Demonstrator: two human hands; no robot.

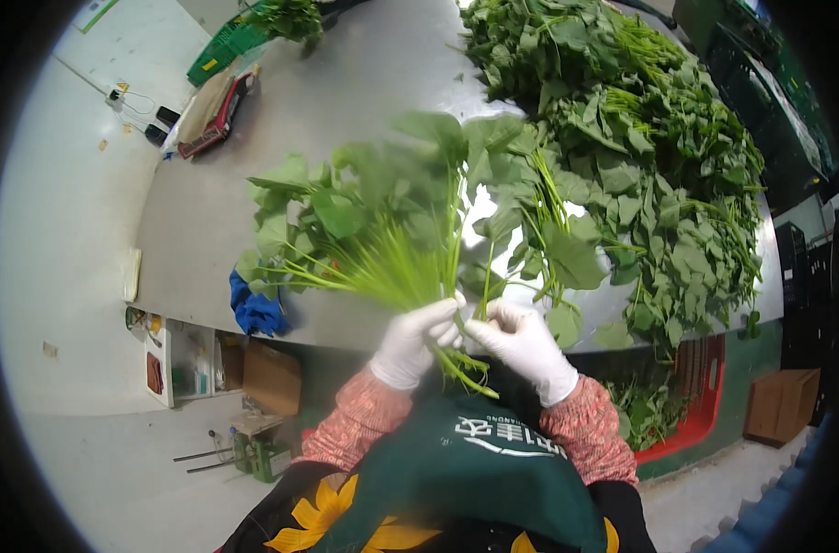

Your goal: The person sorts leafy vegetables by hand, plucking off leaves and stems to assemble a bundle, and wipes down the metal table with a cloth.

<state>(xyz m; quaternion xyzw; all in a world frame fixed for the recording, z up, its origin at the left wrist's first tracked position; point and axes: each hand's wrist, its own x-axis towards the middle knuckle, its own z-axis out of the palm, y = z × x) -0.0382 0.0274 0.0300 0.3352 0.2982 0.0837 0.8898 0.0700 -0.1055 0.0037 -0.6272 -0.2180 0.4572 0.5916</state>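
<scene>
Leafy greens (678, 194) lie heaped along the right edge of the metal table (207, 221), a long-stemmed bunch (392, 267) held above its near edge. Curled fingers of the gloved left hand (415, 341) grip the bunch; the right hand (523, 348) pinches a slender stem (488, 281)

Passage is open over the far left-centre of the table (346, 92), while a leafy heap (682, 217) obstructs the right and the held bunch (392, 263) the near middle.
</scene>
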